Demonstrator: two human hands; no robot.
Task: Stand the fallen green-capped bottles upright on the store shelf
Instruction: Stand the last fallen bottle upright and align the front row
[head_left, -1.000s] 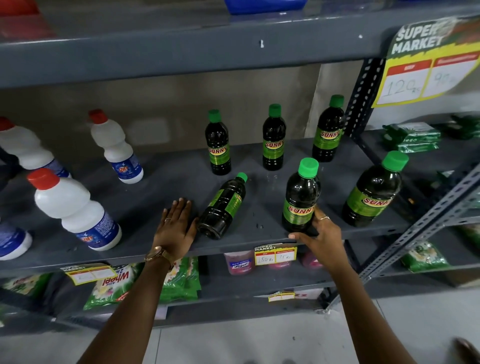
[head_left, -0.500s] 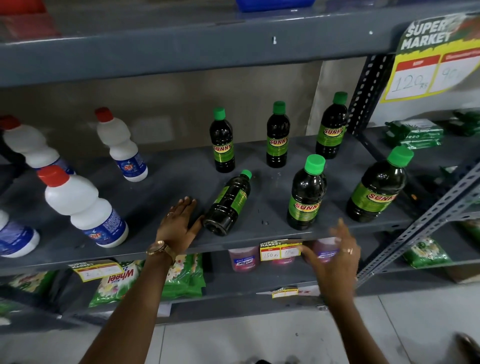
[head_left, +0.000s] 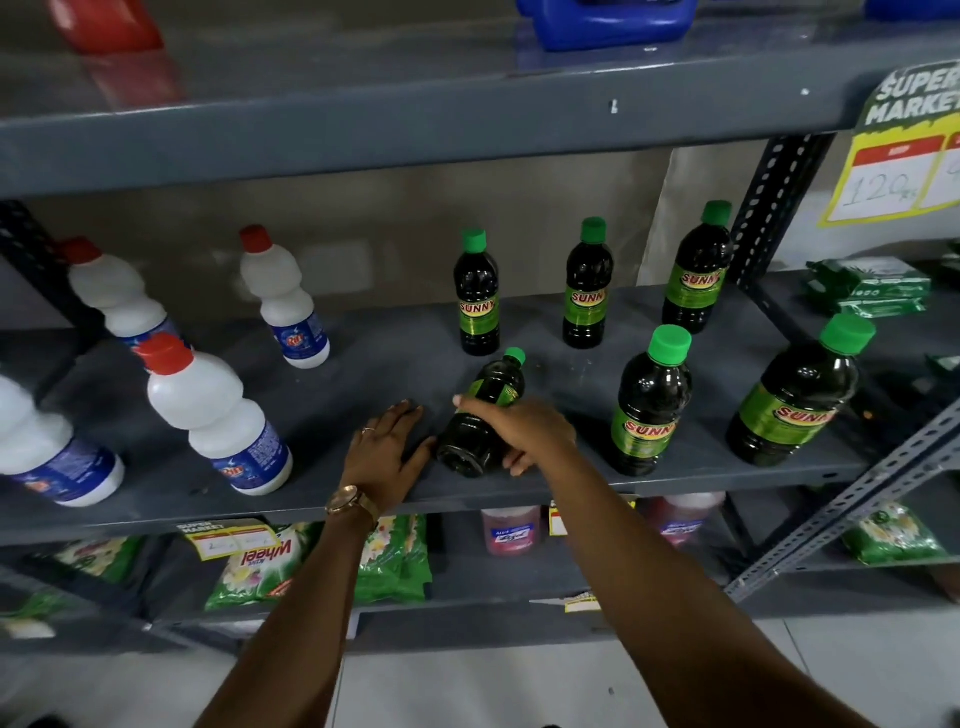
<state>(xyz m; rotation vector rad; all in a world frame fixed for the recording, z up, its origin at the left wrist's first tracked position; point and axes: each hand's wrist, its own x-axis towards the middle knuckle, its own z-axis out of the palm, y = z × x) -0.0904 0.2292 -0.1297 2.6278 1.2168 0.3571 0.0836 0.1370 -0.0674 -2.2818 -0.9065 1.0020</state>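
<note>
One dark green-capped bottle (head_left: 485, 410) lies on its side on the grey shelf (head_left: 363, 374), cap pointing away from me and its base toward the front edge. My right hand (head_left: 519, 431) is wrapped over its body. My left hand (head_left: 387, 452) rests flat on the shelf just left of the bottle's base, fingers spread, holding nothing. Several more green-capped bottles stand upright: three along the back (head_left: 477, 296) (head_left: 587, 288) (head_left: 696, 270) and two nearer the front (head_left: 652, 402) (head_left: 797, 392).
White bottles with red caps (head_left: 218, 415) (head_left: 283, 299) occupy the left part of the shelf. A slotted metal upright (head_left: 779, 197) and a diagonal brace (head_left: 857, 493) border the right side. Green packets (head_left: 867, 288) lie on the neighbouring shelf. Detergent bags (head_left: 322, 561) fill the shelf below.
My right hand let go of the front upright bottle, swung left and closed over the fallen bottle. My left hand stayed flat on the shelf.
</note>
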